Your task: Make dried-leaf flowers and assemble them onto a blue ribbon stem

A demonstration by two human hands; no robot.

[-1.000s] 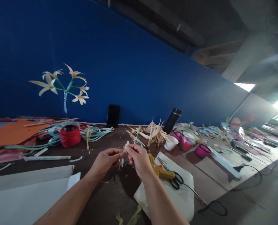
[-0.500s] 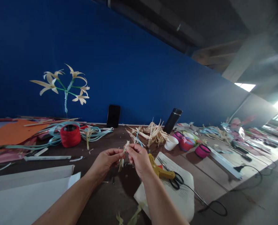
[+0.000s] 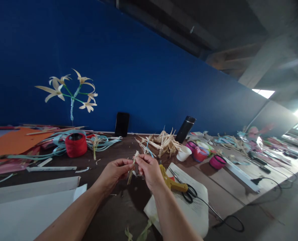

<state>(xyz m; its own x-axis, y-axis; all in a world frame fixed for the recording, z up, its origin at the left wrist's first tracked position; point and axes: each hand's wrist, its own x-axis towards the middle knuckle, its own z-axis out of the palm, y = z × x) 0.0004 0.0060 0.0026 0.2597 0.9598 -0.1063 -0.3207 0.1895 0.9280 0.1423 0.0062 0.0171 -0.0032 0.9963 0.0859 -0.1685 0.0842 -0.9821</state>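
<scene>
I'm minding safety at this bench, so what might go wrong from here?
The yellow glue gun lies close by the right forearm; if hot, it might burn skin. The pale piece pinched between left hand and right hand could tear if pulled. The upright phone might topple if bumped.

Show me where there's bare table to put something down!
Bare brown table shows between the left forearm and right forearm, apart from small scraps. Another patch lies between the printed paper and long white strip. It's crowded around the red spool, blue ribbons, dried husks and white cup.
</scene>
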